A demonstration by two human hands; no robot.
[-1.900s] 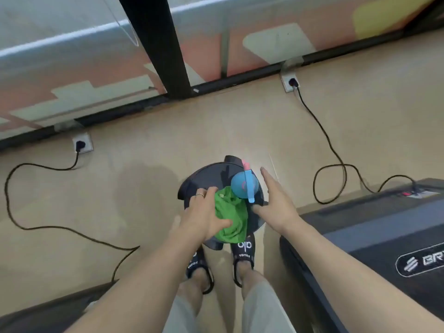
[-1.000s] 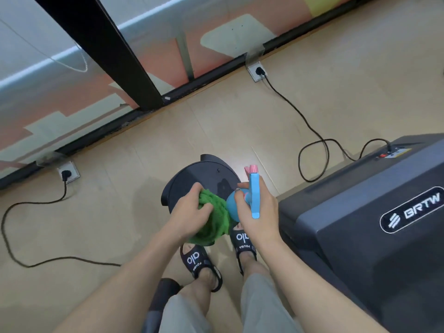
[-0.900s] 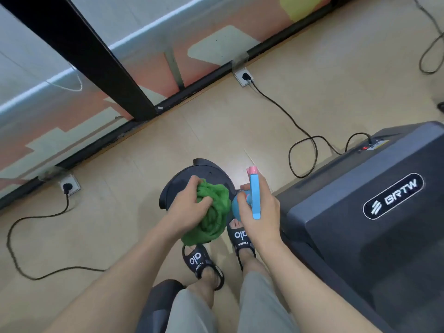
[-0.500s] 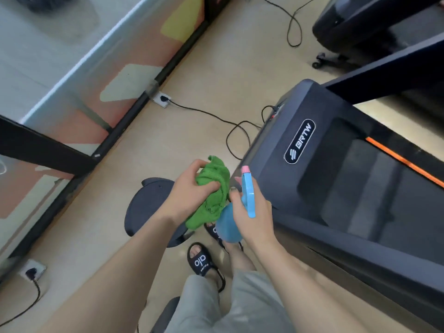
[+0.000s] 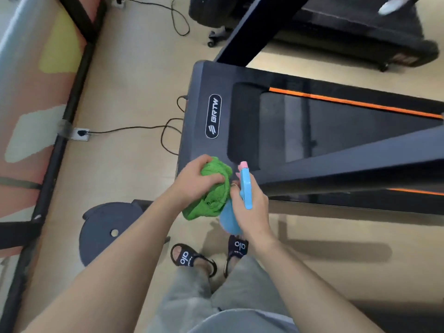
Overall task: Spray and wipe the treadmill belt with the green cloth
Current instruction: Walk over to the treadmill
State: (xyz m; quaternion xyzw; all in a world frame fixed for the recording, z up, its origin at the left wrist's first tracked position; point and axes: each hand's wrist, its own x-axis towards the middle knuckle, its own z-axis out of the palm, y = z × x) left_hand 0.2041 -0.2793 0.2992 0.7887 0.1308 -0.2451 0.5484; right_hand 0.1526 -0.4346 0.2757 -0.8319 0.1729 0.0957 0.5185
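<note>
Both hands are raised in front of the person, close together and just off the near corner of the treadmill (image 5: 206, 92). Left hand (image 5: 195, 181) is closed around a bunched green cloth (image 5: 213, 195), fingers pressed into its top; the cloth's loose end hangs below the fist. Right hand (image 5: 252, 207) grips a blue spray bottle (image 5: 245, 188), its round body showing under the palm and its pink nozzle pointing up toward the treadmill. Cloth and bottle touch, or nearly so.

Beyond the hands lies the treadmill's dark motor cover with a BRTW logo (image 5: 213, 116), and past it the belt (image 5: 336, 126), edged by an orange stripe on its far side. A dark handrail post crosses low over the belt on the right. Neither cloth nor bottle touches the belt.

On the floor (image 5: 134, 68) to the left sits a round dark stool (image 5: 105, 231), with a wall socket (image 5: 80, 133) and a black cable (image 5: 144, 127) running to the treadmill. Below the hands are 2 feet in black sandals (image 5: 189, 257) and grey trouser legs. Another treadmill stands at the top right.
</note>
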